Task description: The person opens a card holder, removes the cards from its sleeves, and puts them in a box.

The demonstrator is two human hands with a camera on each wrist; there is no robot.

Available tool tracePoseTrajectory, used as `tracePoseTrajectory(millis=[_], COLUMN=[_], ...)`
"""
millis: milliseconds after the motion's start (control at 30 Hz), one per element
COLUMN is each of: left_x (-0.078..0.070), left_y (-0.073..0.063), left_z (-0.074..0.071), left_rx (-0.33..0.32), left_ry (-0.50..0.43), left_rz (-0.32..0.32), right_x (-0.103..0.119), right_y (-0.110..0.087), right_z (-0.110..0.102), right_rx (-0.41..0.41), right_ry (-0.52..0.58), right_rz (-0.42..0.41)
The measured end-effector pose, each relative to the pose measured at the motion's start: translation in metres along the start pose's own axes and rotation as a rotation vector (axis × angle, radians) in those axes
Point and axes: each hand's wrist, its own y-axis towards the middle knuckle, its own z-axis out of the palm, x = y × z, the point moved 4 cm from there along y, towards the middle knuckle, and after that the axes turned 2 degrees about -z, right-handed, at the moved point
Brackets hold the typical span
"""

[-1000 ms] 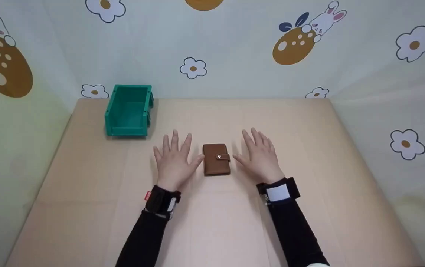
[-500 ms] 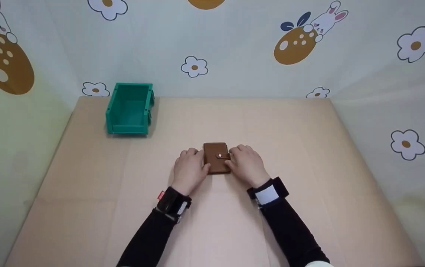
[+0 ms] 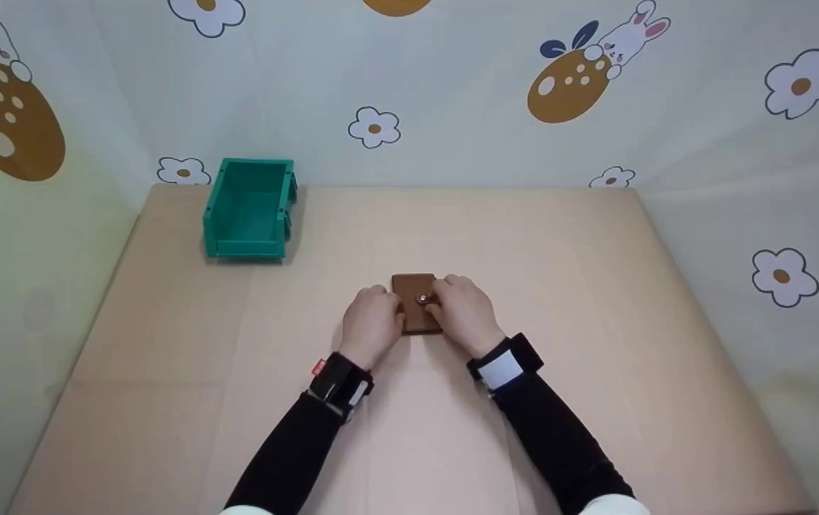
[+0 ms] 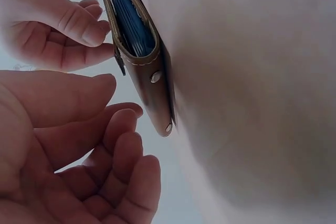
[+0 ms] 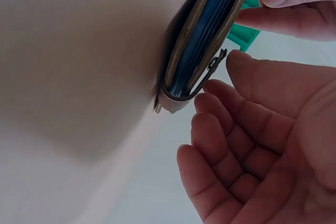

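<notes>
A brown leather card holder lies on the table in the head view, its snap strap on the right side. Blue inner sleeves show between its covers in the left wrist view. My left hand holds the left edge with curled fingers, thumb close over the front cover. From the right, my right hand pinches the strap between thumb and index finger. In the right wrist view the strap's end stands slightly off the cover. My other right fingers curl loosely below it.
A green plastic bin stands at the table's back left, its low front toward me. The beige tabletop ends at pale curtains printed with flowers and rabbits on the back and both sides.
Both hands were spread flat on either side of the card holder. They have come inward and curled at its edges, and my right fingers have moved further left onto the strap.
</notes>
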Motion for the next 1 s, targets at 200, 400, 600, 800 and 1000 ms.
tracePoseTrajectory(millis=[200, 400, 600, 800, 1000], left_x=[-0.0003, -0.0009, -0.0001, 0.0007, 0.0009], left_y=[0.004, 0.0072, 0.0092, 0.0101, 0.01], left_z=[0.003, 0.0039, 0.0047, 0.0054, 0.0052], left_rx=[0.0, 0.006, 0.029, 0.053, 0.058], left_ry=[-0.004, -0.051, -0.083, -0.092, -0.106], left_rz=[0.01, 0.016, 0.017, -0.001, -0.009], right_x=[0.0021, 0.0039, 0.0026, 0.0011, 0.002], right_y=[0.0039, 0.0052, 0.0073, 0.0089, 0.0106], right_z=[0.0018, 0.0026, 0.0046, 0.0071, 0.0077], right_rx=[-0.002, 0.011, 0.041, 0.057, 0.075], right_ry=[-0.017, -0.018, -0.008, 0.01, -0.004], right_rz=[0.008, 0.024, 0.054, 0.064, 0.077])
